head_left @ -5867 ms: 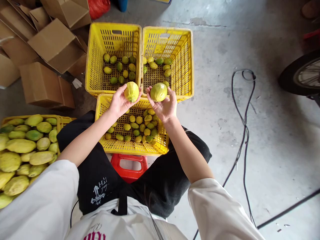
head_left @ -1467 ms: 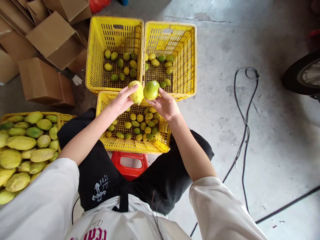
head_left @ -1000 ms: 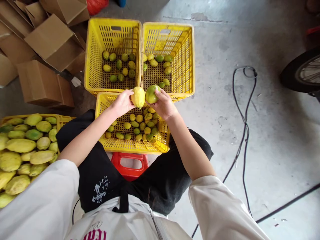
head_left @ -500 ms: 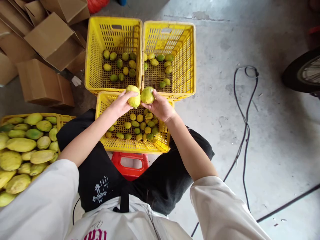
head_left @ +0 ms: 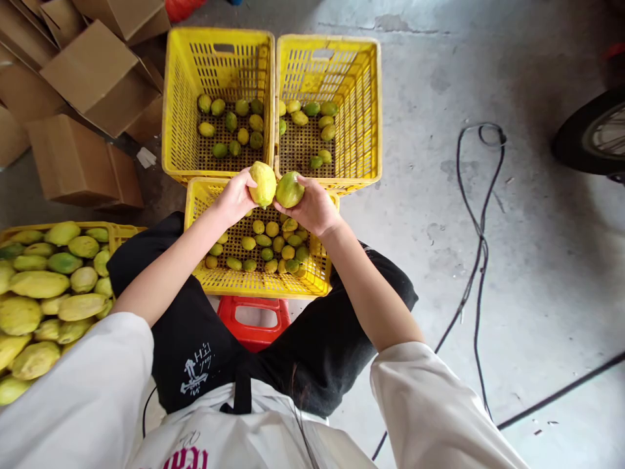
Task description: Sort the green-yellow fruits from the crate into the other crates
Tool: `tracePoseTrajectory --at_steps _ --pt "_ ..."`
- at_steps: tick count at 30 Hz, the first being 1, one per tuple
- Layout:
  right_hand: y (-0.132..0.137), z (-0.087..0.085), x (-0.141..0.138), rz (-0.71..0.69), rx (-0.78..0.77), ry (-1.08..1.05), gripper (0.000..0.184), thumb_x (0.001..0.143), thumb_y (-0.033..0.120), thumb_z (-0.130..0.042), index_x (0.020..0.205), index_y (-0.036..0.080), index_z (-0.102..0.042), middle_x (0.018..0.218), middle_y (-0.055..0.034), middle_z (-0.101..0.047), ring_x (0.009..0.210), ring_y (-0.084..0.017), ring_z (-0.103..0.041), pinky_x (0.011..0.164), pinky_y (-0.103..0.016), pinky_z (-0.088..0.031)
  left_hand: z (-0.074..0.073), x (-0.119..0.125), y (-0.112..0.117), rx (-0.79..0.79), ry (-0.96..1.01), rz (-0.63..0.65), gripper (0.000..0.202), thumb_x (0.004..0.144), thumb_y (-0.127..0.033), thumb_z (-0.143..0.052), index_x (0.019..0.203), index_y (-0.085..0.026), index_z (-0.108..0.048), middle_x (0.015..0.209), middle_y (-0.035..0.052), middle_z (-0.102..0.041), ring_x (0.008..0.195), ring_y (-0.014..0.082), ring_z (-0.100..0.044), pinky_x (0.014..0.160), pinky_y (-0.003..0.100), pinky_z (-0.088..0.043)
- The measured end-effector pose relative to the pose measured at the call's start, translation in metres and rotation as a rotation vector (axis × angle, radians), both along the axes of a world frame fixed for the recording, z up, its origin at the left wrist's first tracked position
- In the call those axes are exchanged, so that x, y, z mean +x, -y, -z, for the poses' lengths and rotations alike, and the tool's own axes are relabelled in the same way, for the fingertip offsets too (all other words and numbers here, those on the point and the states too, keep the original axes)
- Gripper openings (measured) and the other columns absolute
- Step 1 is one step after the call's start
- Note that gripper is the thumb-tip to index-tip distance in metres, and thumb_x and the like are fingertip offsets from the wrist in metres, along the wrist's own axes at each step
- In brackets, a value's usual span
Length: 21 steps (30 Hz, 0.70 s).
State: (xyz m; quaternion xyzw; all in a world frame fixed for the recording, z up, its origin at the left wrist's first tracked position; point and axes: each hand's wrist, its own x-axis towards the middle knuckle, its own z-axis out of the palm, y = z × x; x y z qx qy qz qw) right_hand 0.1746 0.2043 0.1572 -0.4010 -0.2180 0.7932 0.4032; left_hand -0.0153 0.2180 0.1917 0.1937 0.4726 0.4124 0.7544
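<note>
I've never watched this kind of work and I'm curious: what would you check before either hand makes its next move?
1. Yellow fruit held by the left hand: ok, thumb and fingers are on it.
2. Greener fruit held by the right hand: ok.
3. Gap between the two fruits: cannot tell; they are side by side and may touch.
4. Undersides of both fruits seen: not ok, they are turned away from the camera.
5. Room in the near crate, far-left crate and far-right crate: ok, each is only partly filled.
6. Black cord away from the crates: ok, it lies off to the right.
</note>
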Motion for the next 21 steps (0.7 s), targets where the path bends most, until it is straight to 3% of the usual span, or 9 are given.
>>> tracePoseTrajectory --at_steps 3,6,9,11,15,21 --pt "-0.003 0.000 0.002 0.025 -0.010 -0.080 0.028 0.094 0.053 -0.068 0.104 0.027 -0.065 0.112 -0.0051 -0.080 0.130 -0.027 -0.070 0.110 -0.053 -0.062 -0.003 0.002 0.000 0.015 -0.046 -0.012 0.025 0.078 -0.007 -0.050 0.097 -0.020 -0.059 0.090 0.0049 -0.070 0.102 0.0244 -0.076 0.074 0.031 -0.065" --pt "-0.004 -0.003 0.003 0.029 -0.002 -0.124 0.029 0.095 0.053 -0.065 0.105 0.027 -0.064 0.110 -0.0053 -0.080 0.130 -0.029 -0.071 0.109 -0.057 -0.062 -0.005 0.003 -0.001 -0.031 -0.039 -0.022 0.023 0.090 -0.012 -0.046 0.104 -0.018 -0.063 0.084 0.0037 -0.068 0.095 0.0224 -0.078 0.071 0.028 -0.063" --pt "-0.003 -0.008 0.002 -0.001 -0.017 -0.094 0.035 0.096 0.058 -0.067 0.108 0.025 -0.066 0.103 -0.0054 -0.079 0.115 -0.027 -0.076 0.101 -0.049 -0.066 -0.004 0.002 -0.002 -0.074 -0.036 -0.054 0.015 0.098 -0.024 -0.053 0.106 -0.017 -0.064 0.078 0.0016 -0.067 0.075 0.0155 -0.073 0.063 0.023 -0.058" --pt "-0.002 -0.010 0.000 -0.010 -0.040 -0.039 0.039 0.096 0.061 -0.070 0.106 0.024 -0.067 0.096 -0.0037 -0.077 0.097 -0.022 -0.077 0.090 -0.039 -0.068 -0.003 0.000 -0.002 -0.061 -0.031 -0.045 0.017 0.095 -0.031 -0.069 0.107 -0.019 -0.065 0.075 -0.0001 -0.068 0.068 0.0135 -0.070 0.061 0.022 -0.057" --pt "0.000 -0.012 -0.002 -0.006 -0.079 0.045 0.040 0.095 0.064 -0.072 0.101 0.025 -0.068 0.089 -0.0010 -0.073 0.074 -0.015 -0.068 0.075 -0.030 -0.065 0.002 -0.002 0.001 0.000 -0.051 0.017 0.032 0.088 -0.032 -0.082 0.112 -0.021 -0.062 0.081 -0.0021 -0.071 0.073 0.0136 -0.075 0.069 0.023 -0.062" --pt "0.002 -0.013 -0.003 -0.024 -0.074 0.056 0.041 0.095 0.063 -0.070 0.104 0.023 -0.070 0.096 -0.0045 -0.077 0.088 -0.018 -0.073 0.081 -0.031 -0.067 0.006 -0.001 0.004 0.041 -0.088 0.101 0.033 0.087 -0.023 -0.075 0.115 -0.023 -0.057 0.094 -0.0013 -0.076 0.082 0.0166 -0.078 0.075 0.029 -0.065"
